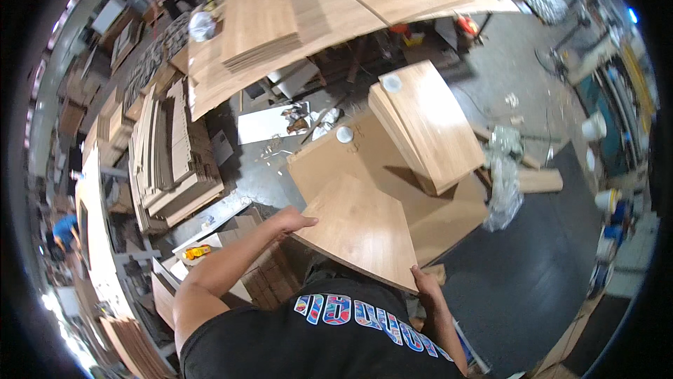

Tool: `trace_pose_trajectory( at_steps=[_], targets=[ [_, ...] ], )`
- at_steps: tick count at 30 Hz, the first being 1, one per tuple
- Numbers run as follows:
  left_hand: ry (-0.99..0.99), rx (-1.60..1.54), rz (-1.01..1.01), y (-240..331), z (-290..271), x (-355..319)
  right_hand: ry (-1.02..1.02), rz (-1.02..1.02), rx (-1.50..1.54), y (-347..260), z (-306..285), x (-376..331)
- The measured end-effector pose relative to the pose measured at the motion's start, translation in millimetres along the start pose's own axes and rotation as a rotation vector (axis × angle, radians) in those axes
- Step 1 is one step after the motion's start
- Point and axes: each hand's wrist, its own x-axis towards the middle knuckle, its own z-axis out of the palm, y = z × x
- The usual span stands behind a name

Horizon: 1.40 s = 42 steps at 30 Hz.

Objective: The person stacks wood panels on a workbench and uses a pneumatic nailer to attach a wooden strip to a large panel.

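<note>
Clearance and obstructions, as seen from the head view:

- Curved wooden panel (pixel 361 228) — spans the room straight ahead of the body, gripped at both ends by the left hand (pixel 291 221) and right hand (pixel 425 286); blocks any forward reach at chest level.
- Brown board (pixel 392 168) beyond it carries a stack of curved panels (pixel 424 123) and a white tape roll (pixel 344 134); bare surface lies open between roll and stack.
- Left: tall pile of cut boards (pixel 172 154) and low cartons (pixel 238 239) — tight passage.
- Right: dark floor mat (pixel 533 274), open; crumpled plastic wrap (pixel 501 176) at its upper edge.
- Far side: large desk (pixel 336 7) layered with sheets.
</note>
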Motion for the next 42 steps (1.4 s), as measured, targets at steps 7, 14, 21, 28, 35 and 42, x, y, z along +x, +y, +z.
trace_pose_trajectory(
  at_steps=[7, 14, 21, 28, 35, 42],
  targets=[
    [0.132, -0.120, 0.206, -26, -125, -54, 0.063, -0.270, -0.091, -111, 59, -62],
    [0.180, -0.581, 0.479, -1, -150, -74, 0.036, -0.633, 0.184, -219, 67, -124],
    [0.334, -0.701, 0.521, 36, -212, -45, -0.002, -0.872, 0.058, -329, 97, -84],
    [0.496, -0.891, 0.442, 48, -262, 3, -0.211, -0.911, 0.000, -468, 133, 11],
    [0.634, -1.133, 0.282, 45, -307, 16, -0.259, -0.830, -0.140, -568, 228, 52],
    [0.742, -1.018, 0.169, 7, -380, 67, -0.332, -0.753, -0.263, -621, 335, 100]
  ],
)
